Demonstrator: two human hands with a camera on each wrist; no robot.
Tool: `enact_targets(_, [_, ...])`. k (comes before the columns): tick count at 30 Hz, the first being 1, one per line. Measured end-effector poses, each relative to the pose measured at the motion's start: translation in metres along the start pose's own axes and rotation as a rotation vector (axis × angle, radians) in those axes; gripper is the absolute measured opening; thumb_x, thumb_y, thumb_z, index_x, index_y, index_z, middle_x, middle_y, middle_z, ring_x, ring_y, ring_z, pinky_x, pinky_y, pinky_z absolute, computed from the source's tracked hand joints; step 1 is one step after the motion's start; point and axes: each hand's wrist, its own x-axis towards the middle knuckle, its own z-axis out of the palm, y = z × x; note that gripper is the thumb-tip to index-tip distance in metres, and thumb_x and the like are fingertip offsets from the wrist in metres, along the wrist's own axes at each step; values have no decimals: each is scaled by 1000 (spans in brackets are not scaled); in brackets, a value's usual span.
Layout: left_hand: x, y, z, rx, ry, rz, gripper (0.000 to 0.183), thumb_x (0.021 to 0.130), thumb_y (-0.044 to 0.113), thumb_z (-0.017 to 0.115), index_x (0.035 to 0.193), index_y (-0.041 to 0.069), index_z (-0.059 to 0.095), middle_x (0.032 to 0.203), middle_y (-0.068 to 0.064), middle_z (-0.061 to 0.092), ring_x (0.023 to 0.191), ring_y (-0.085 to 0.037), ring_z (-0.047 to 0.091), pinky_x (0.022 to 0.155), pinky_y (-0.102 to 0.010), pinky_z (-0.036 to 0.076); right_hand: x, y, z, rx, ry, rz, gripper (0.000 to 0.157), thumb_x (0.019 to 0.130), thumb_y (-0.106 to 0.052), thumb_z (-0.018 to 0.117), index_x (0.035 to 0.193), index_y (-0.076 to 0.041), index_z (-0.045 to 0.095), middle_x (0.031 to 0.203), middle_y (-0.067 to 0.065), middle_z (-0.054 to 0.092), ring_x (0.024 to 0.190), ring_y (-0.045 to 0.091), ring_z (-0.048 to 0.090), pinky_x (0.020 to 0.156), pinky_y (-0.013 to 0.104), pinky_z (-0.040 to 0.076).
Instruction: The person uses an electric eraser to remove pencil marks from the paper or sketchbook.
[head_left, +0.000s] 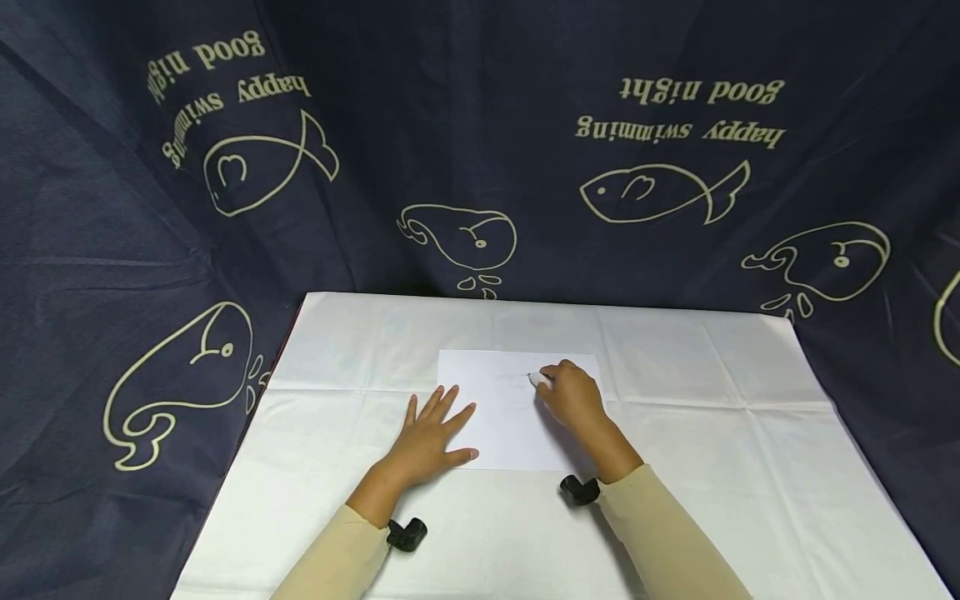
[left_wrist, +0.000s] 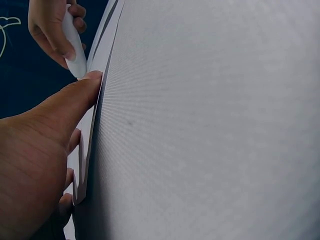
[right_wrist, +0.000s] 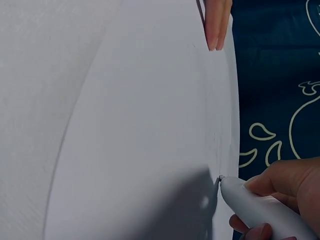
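Observation:
A sheet of white paper (head_left: 502, 433) lies flat on the white-covered table. My left hand (head_left: 423, 446) rests with fingers spread on the paper's left side, its thumb near the front edge. In my right hand (head_left: 573, 396) is a thick white pen (right_wrist: 260, 207), pinched between thumb and fingers over the upper right of the sheet. The pen's dark tip (right_wrist: 221, 177) meets or nearly meets the paper. Faint marks run across the upper part of the sheet. The left wrist view shows the pen's white barrel (left_wrist: 73, 42) beyond my left thumb.
White cloth (head_left: 712, 467) with fold creases covers the table on all sides of the paper. Behind and beside it hangs a dark blue curtain (head_left: 540, 50) printed with fish, whales and lettering. A black wrist-worn device (head_left: 579, 490) sits on the right wrist, another (head_left: 407, 535) on the left.

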Motion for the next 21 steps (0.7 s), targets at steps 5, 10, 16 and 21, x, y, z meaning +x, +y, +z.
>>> enact_targets(5, [0, 0, 0, 1, -6, -3, 76, 94, 58, 61, 158, 25, 37, 171, -10, 15, 159, -35, 7, 123, -69, 1, 0, -1, -1, 12, 0, -4, 32, 92, -16, 66, 120, -2, 73, 105, 18, 71, 98, 38, 70, 83, 51, 57])
enact_targets(10, [0, 0, 0, -8, -2, 0, 75, 95, 57, 62, 158, 24, 37, 171, -11, 15, 159, -36, 8, 122, -69, 1, 0, -2, -1, 8, -8, -7, 32, 92, -18, 66, 120, -3, 74, 105, 17, 71, 100, 38, 70, 85, 51, 57])
enact_targets(16, [0, 0, 1, -4, -7, -1, 75, 95, 58, 61, 158, 25, 37, 171, -9, 14, 159, -34, 7, 123, -69, 0, 0, 0, -1, 9, -5, 8, 32, 92, -17, 67, 120, -2, 73, 105, 17, 71, 97, 37, 70, 83, 50, 57])
enact_targets(21, [0, 0, 1, -4, -5, -3, 75, 94, 58, 61, 158, 25, 38, 171, -9, 15, 159, -35, 7, 122, -69, 1, 1, 1, 0, 3, -14, -12, 33, 93, -18, 66, 120, -2, 73, 106, 17, 70, 97, 37, 70, 83, 49, 57])
